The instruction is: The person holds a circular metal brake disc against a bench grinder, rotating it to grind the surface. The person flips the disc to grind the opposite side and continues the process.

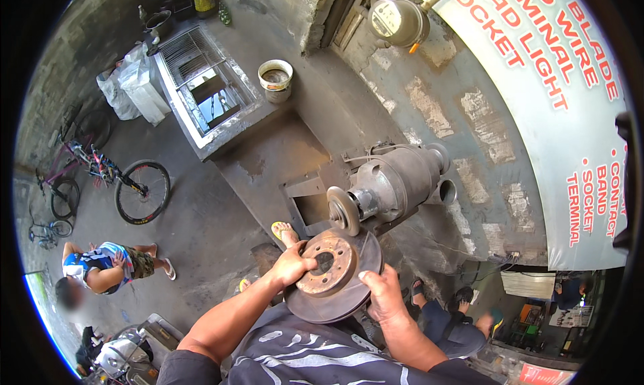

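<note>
Between my two hands is a brake disc, its raised hub rusty brown and its outer ring dull grey. My left hand grips it on the hub side, the thumb over the rusty face near the centre hole. At the disc's right edge, my right hand is closed round the rim with its thumb on top. Just beyond the disc stands a bench grinder with a round grinding wheel on its near end. The disc's far edge lies close under that wheel; whether they touch I cannot tell.
A white bucket stands beside a raised basin with a metal grate. Bicycles and a person are at the left. Another seated person's legs are close on my right. A large printed banner hangs along the wall.
</note>
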Action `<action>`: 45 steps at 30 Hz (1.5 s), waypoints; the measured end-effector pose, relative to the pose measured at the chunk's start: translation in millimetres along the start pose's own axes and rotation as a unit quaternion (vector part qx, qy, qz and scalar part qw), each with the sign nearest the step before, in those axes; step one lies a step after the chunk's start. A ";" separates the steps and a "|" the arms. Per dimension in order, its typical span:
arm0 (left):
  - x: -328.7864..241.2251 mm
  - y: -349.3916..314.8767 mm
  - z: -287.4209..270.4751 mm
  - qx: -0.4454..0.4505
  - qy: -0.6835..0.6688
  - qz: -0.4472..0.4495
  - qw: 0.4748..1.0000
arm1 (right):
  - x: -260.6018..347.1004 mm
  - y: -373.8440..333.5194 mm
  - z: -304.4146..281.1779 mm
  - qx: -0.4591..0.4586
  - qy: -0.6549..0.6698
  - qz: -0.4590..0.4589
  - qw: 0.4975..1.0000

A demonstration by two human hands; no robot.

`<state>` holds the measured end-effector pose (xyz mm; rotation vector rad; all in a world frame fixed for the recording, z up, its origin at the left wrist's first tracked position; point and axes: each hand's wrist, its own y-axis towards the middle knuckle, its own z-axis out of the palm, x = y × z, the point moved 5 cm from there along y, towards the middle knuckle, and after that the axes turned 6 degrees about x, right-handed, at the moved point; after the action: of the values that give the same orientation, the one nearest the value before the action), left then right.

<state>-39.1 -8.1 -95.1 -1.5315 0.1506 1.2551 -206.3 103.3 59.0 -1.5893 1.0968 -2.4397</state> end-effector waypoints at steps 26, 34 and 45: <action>-20.3 44.1 4.2 0.117 0.047 0.176 0.976 | -17.4 -14.5 -6.1 0.034 -0.004 -0.003 0.999; -10.2 52.6 -0.8 0.147 -0.020 0.121 0.981 | -11.7 13.6 3.1 0.026 -0.003 0.010 1.000; -1.2 47.4 -1.7 0.127 -0.002 0.145 0.981 | -9.8 5.1 7.3 0.028 -0.016 0.008 0.999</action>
<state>-69.8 -28.7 -124.7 -1.3176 0.5266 1.4060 -197.4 99.3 50.0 -1.5925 1.0217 -2.4033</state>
